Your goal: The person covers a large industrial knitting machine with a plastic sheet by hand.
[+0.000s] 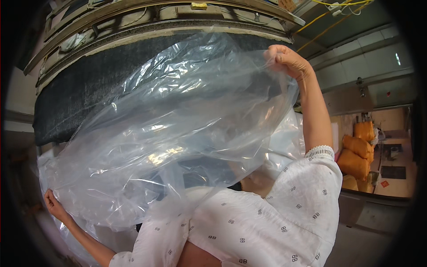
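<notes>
A large sheet of clear plastic film (178, 120) billows between my two outstretched arms, creased and shiny with reflected light. High at the right, my right hand (287, 61) is closed in a pinch on the film's upper right part. Far down at the left, my left hand (54, 204) grips the film's lower left part with fingers curled. The film hangs over my lap and across part of the dark padded surface (66, 107) behind it. Whether the film is one layer or a bag, I cannot tell.
Beyond the dark surface runs a long machine frame with rails (133, 31), a yellow block (199, 6) on it. Yellow cables (320, 20) stretch at the upper right. Several orange sacks (356, 153) are piled past an opening at the right.
</notes>
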Action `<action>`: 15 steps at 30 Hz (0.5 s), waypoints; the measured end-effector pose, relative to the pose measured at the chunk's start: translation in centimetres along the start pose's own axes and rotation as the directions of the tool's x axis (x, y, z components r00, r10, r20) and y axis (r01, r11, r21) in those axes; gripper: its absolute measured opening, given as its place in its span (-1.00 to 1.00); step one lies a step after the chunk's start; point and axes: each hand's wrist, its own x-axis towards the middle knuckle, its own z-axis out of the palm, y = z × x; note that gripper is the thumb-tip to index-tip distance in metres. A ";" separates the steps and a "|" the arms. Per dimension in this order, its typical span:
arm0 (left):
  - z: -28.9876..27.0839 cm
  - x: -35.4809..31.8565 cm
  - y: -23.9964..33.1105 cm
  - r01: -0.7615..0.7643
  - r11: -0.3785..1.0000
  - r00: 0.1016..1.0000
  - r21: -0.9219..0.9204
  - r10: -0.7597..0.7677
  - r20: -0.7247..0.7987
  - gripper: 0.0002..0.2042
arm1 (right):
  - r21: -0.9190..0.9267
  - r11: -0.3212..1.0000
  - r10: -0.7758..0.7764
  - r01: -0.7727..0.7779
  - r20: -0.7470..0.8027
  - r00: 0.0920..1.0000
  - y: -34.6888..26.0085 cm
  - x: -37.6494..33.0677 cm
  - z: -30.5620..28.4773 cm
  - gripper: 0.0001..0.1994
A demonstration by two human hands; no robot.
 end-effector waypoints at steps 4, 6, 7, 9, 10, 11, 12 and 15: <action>-0.1 -0.1 -1.3 0.043 0.999 0.999 -0.031 -0.044 -0.004 -0.77 | 0.277 0.946 -0.175 0.170 -0.008 0.985 -0.1 0.8 0.2 -0.75; 0.1 -0.2 0.0 0.072 0.997 0.997 -0.033 -0.073 -0.007 -0.77 | 0.300 0.922 -0.254 0.243 -0.003 0.967 0.0 1.6 0.1 -0.77; 0.2 -0.3 0.9 0.111 0.993 0.994 -0.042 -0.111 0.004 -0.77 | 0.331 0.889 -0.337 0.318 0.001 0.941 0.1 2.1 0.0 -0.78; -0.1 -0.3 0.9 0.157 0.987 0.988 -0.036 -0.157 0.002 -0.77 | 0.148 0.960 -0.213 0.237 -0.161 0.964 -1.0 3.6 0.5 -0.77; -0.3 -0.3 0.0 0.208 0.977 0.978 -0.053 -0.207 0.013 -0.77 | -0.024 0.993 -0.119 0.118 -0.346 0.931 -1.3 4.5 0.7 -0.76; -0.5 -0.3 -0.5 0.253 0.965 0.968 -0.068 -0.252 0.023 -0.76 | -0.016 0.992 -0.120 0.122 -0.333 0.935 -0.8 5.9 0.6 -0.76; 0.0 -0.4 -0.1 0.250 0.966 0.968 -0.066 -0.250 0.015 -0.76 | -0.305 0.932 -0.301 0.194 -0.358 0.884 -0.1 7.7 0.5 -0.76; 0.9 -1.5 1.2 0.039 0.997 0.999 -0.072 -0.039 0.000 -0.79 | -0.817 0.576 -0.623 0.031 -0.414 0.663 2.3 12.3 1.2 -0.81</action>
